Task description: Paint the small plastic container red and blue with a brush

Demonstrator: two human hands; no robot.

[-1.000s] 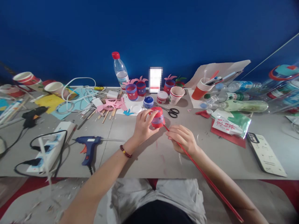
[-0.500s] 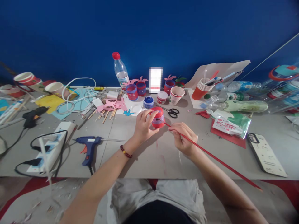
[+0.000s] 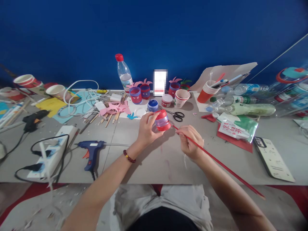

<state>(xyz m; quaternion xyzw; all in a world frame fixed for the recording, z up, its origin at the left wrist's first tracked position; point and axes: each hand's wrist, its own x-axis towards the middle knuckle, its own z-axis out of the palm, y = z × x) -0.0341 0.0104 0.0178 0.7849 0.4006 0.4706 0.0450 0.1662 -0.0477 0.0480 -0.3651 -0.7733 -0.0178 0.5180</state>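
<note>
My left hand (image 3: 147, 130) grips a small round container (image 3: 162, 120) with red ends and a purple band round its middle, tilted above the table. My right hand (image 3: 190, 141) pinches a long red paintbrush (image 3: 221, 162) near its front end; the tip is just right of the container, apparently off its surface. Behind the container stand an open jar of blue paint (image 3: 153, 105) and a jar with a pinkish lid (image 3: 166, 100). Black-handled scissors (image 3: 178, 116) lie to the right of these jars.
A blue glue gun (image 3: 90, 152) and a white power strip (image 3: 54, 152) lie on the left. Painted cups (image 3: 136, 95), a bottle (image 3: 124, 75) and a paper cup (image 3: 182, 98) stand at the back. A phone (image 3: 274, 158) lies at the right.
The brush tip has drawn back to the right, off the container. The container has turned in my left hand, showing more of its purple band.
</note>
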